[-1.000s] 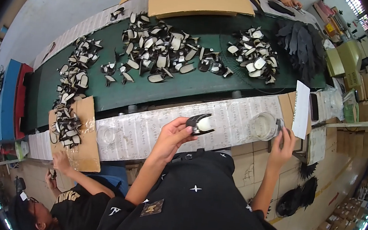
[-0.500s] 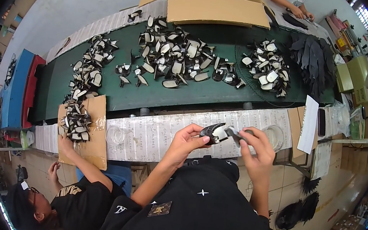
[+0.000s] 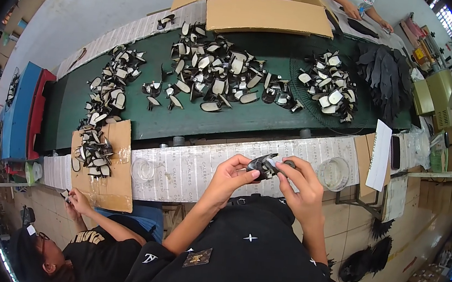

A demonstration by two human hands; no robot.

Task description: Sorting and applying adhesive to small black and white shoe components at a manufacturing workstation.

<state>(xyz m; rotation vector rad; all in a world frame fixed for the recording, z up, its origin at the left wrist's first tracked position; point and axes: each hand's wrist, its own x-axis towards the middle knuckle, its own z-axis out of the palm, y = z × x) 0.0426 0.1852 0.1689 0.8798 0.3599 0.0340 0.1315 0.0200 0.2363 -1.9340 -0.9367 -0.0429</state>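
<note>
My left hand (image 3: 229, 173) holds a small black shoe piece (image 3: 262, 166) over the paper-covered bench (image 3: 190, 167). My right hand (image 3: 298, 183) meets it from the right, fingers pinched on a small dark tool whose tip touches the piece. A clear round dish (image 3: 334, 173) stands just right of my right hand. A second clear dish (image 3: 143, 169) sits to the left on the bench.
A green conveyor belt (image 3: 228, 119) carries several heaps of black and white shoe pieces (image 3: 216, 79). A cardboard box (image 3: 262, 7) stands at its far side. A cardboard sheet (image 3: 102, 166) holds more pieces; a seated person (image 3: 77, 246) works at my lower left. Black pieces (image 3: 387, 75) pile at right.
My right hand left the clear dish and came across to the piece in my left hand. The view shifted slightly so the belt sits lower in frame.
</note>
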